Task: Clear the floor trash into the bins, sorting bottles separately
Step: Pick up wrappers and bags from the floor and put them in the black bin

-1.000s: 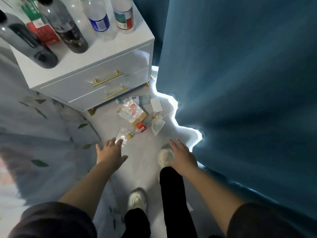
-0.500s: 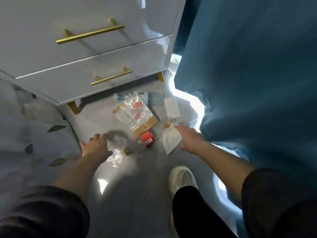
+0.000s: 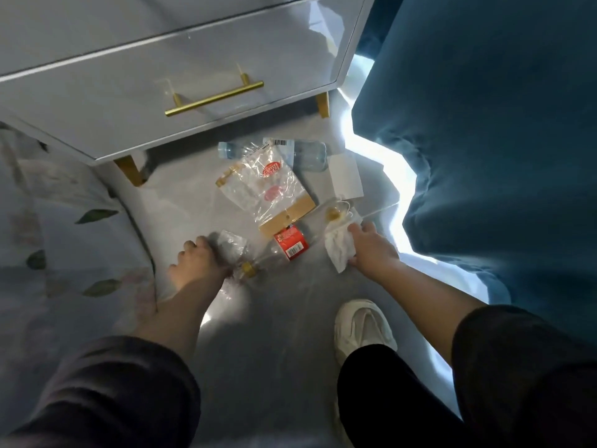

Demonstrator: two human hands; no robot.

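Trash lies on the grey floor in front of a white cabinet. My left hand (image 3: 197, 263) is down on a crumpled clear wrapper (image 3: 231, 245), fingers curled on it. Beside it lies a clear bottle with a red label (image 3: 290, 244) and a gold cap. My right hand (image 3: 371, 247) grips a crumpled white tissue (image 3: 339, 250). Between and behind them lie a clear bag with tan strips (image 3: 268, 189), a clear water bottle (image 3: 305, 153), a white card (image 3: 345, 177) and a second gold-capped bottle (image 3: 336, 211).
The white cabinet (image 3: 193, 69) with a gold handle and gold legs stands just behind the trash. A blue curtain (image 3: 484, 140) hangs at the right, with bright light under its hem. A leaf-patterned bedcover (image 3: 64, 221) is at the left. My white shoe (image 3: 361, 328) stands below the trash.
I have bent lower and closer to the trash. My left hand has closed on the clear wrapper, and my right hand has closed on the white tissue.
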